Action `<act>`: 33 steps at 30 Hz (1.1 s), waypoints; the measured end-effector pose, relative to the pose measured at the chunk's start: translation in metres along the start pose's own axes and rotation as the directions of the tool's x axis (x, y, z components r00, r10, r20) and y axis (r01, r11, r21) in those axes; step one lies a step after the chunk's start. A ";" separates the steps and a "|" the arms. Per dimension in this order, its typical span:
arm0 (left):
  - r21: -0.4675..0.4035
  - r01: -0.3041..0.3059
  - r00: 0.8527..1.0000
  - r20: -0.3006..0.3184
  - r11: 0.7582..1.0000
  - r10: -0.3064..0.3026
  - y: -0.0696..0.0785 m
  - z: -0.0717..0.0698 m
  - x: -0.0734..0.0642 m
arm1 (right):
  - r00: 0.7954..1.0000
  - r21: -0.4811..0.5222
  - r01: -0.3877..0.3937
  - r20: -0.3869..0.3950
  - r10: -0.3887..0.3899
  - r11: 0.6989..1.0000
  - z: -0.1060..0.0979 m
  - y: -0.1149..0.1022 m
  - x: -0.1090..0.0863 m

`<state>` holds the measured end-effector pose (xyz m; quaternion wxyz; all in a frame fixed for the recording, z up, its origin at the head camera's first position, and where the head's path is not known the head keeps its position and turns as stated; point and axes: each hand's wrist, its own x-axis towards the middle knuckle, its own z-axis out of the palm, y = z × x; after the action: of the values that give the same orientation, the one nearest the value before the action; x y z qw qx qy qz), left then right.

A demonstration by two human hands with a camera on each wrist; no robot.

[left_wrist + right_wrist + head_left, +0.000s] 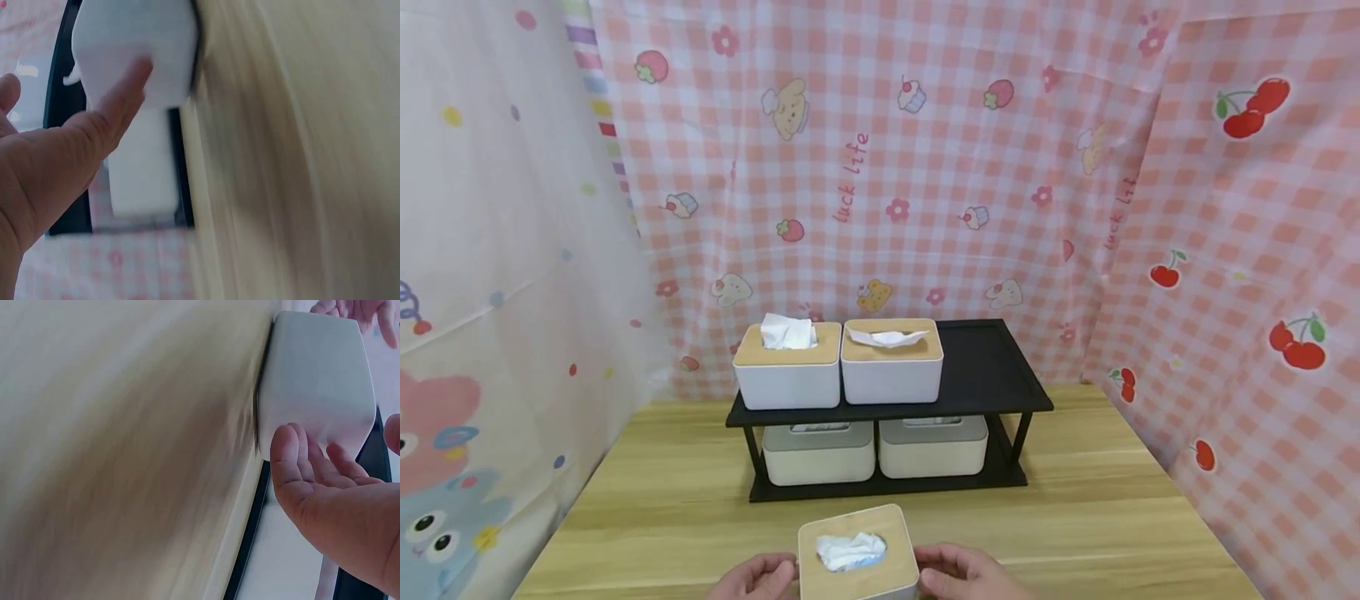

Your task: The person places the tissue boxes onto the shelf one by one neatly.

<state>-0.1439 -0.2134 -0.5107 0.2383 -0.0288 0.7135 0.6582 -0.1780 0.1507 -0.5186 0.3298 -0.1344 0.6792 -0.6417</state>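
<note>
A white tissue box point(861, 581) with a light wood lid stands at the near edge of the head view, turned slightly, a crumpled tissue poking from its slot. My left hand point(758, 578) is at its left side, fingers loosely bent. On the other side is my right hand point(964, 573), its fingertips close to the box wall. The right wrist view shows the box point(315, 375) low on the tabletop, with the right hand's relaxed fingers point(290, 456) beside its end. In the left wrist view a straight finger point(122, 100) overlaps the box's pale wall point(140, 37).
Behind is a black two-tier rack point(988, 362). Its top tier bears two wood-lidded tissue boxes, left point(788, 386) and middle point(892, 381); two grey-topped boxes point(820, 465) are below. A wood-grain table point(1097, 500) lies under everything, with patterned curtains point(925, 167) around.
</note>
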 end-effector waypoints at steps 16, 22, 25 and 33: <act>0.076 0.034 0.996 0.074 0.997 -0.040 0.007 0.051 0.037 | 0.988 -0.052 -0.045 -0.150 0.037 0.998 -0.041 -0.005 -0.014; -0.096 0.087 0.978 0.196 0.992 -0.066 -0.024 0.045 0.060 | 0.988 -0.062 -0.071 -0.139 0.062 0.996 -0.044 -0.003 -0.015; -0.138 0.116 0.969 0.232 0.984 -0.081 -0.044 0.041 0.077 | 0.987 -0.054 -0.095 -0.139 0.087 0.994 -0.045 -0.003 -0.016; -0.181 0.118 0.954 0.294 0.976 -0.061 -0.079 0.029 0.110 | 0.987 -0.017 -0.108 -0.123 0.105 0.994 -0.046 -0.002 -0.019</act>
<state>-0.2041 -0.1663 -0.6256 0.3647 0.0109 0.6010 0.7111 -0.1929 0.1978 -0.5130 0.3200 -0.0623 0.7118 -0.6221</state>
